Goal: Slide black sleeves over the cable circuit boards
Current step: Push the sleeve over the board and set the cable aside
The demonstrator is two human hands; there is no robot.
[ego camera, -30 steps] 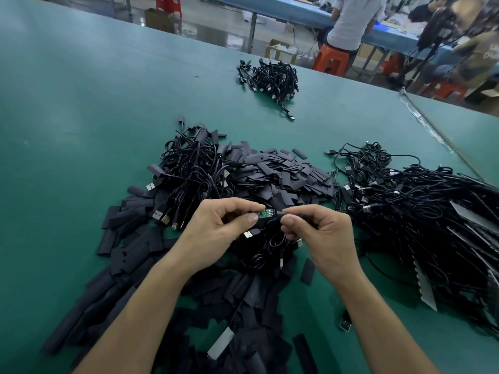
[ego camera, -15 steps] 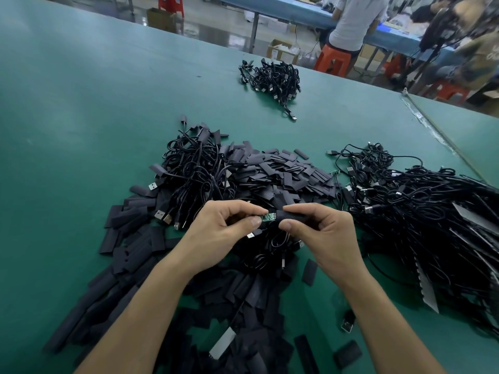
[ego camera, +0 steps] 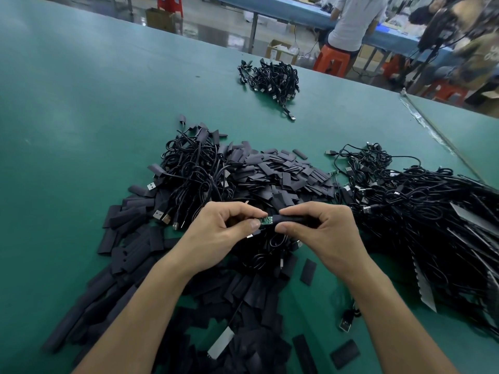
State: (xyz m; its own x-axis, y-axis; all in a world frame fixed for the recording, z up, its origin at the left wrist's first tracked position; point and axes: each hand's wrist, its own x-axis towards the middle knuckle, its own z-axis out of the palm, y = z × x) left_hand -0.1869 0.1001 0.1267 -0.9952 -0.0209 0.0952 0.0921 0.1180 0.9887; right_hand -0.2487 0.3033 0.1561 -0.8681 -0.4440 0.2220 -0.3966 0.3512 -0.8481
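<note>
Left hand [ego camera: 216, 234]: thumb and forefinger pinch the green circuit board [ego camera: 266, 220], other fingers curled. Right hand [ego camera: 321, 233]: thumb and forefinger pinch a black sleeve [ego camera: 290, 219]. The sleeve's open end meets the board's right edge, and most of the board is exposed. I hold both above the bench [ego camera: 81, 103], over the loose sleeve pile [ego camera: 275, 174]. Tangled cables [ego camera: 418, 209] lie to my right, and a small cable bundle [ego camera: 272, 79] sits farther back.
</note>
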